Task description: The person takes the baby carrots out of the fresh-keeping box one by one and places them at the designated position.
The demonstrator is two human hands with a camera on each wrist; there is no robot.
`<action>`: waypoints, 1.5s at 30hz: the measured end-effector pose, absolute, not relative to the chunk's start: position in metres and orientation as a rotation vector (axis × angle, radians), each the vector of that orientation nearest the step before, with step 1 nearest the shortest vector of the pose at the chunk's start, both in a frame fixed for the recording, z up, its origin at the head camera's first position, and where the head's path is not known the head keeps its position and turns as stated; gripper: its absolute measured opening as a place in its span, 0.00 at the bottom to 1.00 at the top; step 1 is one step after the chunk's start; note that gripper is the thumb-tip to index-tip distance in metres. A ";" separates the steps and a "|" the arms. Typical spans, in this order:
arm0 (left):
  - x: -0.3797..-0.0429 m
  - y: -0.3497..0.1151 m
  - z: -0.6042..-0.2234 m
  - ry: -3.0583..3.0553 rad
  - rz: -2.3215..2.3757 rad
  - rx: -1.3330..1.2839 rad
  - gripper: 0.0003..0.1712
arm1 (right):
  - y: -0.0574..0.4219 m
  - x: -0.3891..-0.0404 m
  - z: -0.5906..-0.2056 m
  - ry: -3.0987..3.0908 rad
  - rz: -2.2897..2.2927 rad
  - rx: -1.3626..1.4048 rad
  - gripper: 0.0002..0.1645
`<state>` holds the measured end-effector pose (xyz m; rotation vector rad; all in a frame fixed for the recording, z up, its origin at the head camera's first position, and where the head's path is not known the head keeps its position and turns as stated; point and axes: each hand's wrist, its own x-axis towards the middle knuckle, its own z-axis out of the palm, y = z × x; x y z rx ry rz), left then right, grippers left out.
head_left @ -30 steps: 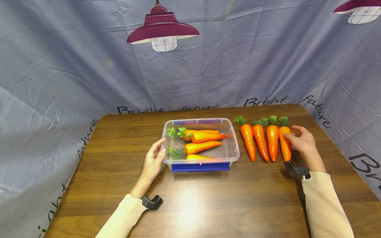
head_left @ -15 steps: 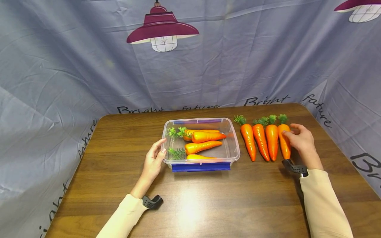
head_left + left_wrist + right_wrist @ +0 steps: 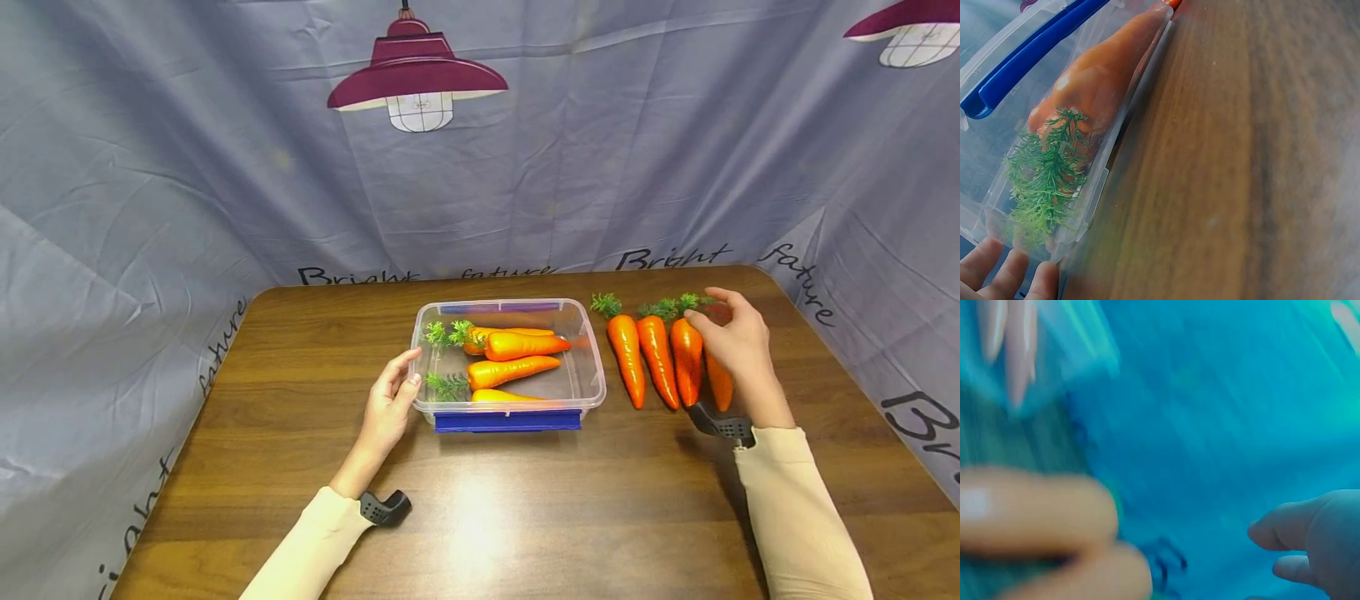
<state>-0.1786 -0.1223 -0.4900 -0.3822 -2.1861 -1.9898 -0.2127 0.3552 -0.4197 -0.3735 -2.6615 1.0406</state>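
A clear plastic food box with a blue latch stands at the table's middle. Several carrots with green tops lie inside it. My left hand touches the box's left end, thumb at the rim; in the left wrist view its fingertips lie against the outer wall. To the box's right, several more carrots lie in a row, tips toward me. Above the row's right end is my right hand, thumb and fingers apart. It partly hides the rightmost carrot. Blurred carrots appear beside it in the right wrist view.
The wooden table has rounded far corners. A grey-blue cloth with printed lamps and lettering hangs behind and at both sides. Each wrist wears a black strap mount.
My right hand has moved left and toward the far edge, from beside the rightmost carrot to over it. That carrot shifted slightly left between the earlier frames. The left hand stays at the box.
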 end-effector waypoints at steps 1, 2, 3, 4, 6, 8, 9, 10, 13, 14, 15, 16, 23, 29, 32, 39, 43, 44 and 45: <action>-0.179 -0.123 -0.490 -2.186 -1.989 -0.381 0.25 | 0.346 -0.213 -0.416 -2.664 1.057 -0.322 0.35; -0.179 -0.123 -0.490 -2.186 -1.985 -0.381 0.25 | 0.336 -0.214 -0.413 -2.667 1.079 -0.268 0.34; -0.179 -0.123 -0.490 -2.187 -1.982 -0.381 0.25 | 0.326 -0.215 -0.409 -2.666 1.129 -0.216 0.34; -0.179 -0.123 -0.490 -2.187 -1.983 -0.381 0.25 | 0.316 -0.216 -0.406 -2.662 1.178 -0.163 0.34; -0.179 -0.124 -0.491 -2.187 -1.986 -0.379 0.25 | 0.296 -0.220 -0.401 -2.647 1.273 -0.065 0.33; -0.179 -0.124 -0.491 -2.191 -1.987 -0.376 0.25 | 0.277 -0.226 -0.397 -2.633 1.372 0.000 0.32; -0.179 -0.124 -0.491 -2.192 -1.992 -0.374 0.25 | 0.269 -0.229 -0.395 -2.635 1.409 0.026 0.32; -0.179 -0.124 -0.491 -2.193 -1.996 -0.375 0.25 | 0.260 -0.232 -0.395 -2.641 1.442 0.048 0.32; -0.180 -0.123 -0.492 -2.200 -1.995 -0.379 0.25 | 0.239 -0.240 -0.393 -2.676 1.535 0.105 0.33; -0.180 -0.123 -0.492 -2.201 -1.994 -0.381 0.25 | 0.234 -0.242 -0.393 -2.690 1.550 0.124 0.33; -0.180 -0.123 -0.492 -2.203 -1.996 -0.385 0.25 | 0.229 -0.244 -0.394 -2.696 1.572 0.146 0.33; -0.180 -0.123 -0.493 -2.208 -1.993 -0.385 0.25 | 0.225 -0.246 -0.395 -2.693 1.602 0.166 0.33; -0.180 -0.124 -0.494 -2.218 -1.974 -0.375 0.25 | 0.200 -0.255 -0.402 -2.752 1.675 0.386 0.31; -0.179 -0.124 -0.493 -2.206 -1.984 -0.381 0.25 | 0.189 -0.256 -0.409 -2.890 1.491 0.699 0.31; -0.179 -0.123 -0.493 -2.199 -1.989 -0.390 0.25 | 0.185 -0.255 -0.411 -2.963 1.357 0.843 0.33; -0.181 -0.123 -0.494 -2.188 -1.966 -0.410 0.24 | 0.178 -0.253 -0.418 -3.083 0.893 0.960 0.33; -0.182 -0.124 -0.494 -2.198 -1.963 -0.410 0.24 | 0.176 -0.254 -0.419 -3.154 0.845 0.911 0.34; -0.182 -0.124 -0.494 -2.200 -1.962 -0.407 0.24 | 0.176 -0.254 -0.419 -3.177 0.846 0.908 0.34; -0.182 -0.124 -0.494 -2.198 -1.964 -0.408 0.24 | 0.175 -0.254 -0.419 -3.199 0.850 0.909 0.34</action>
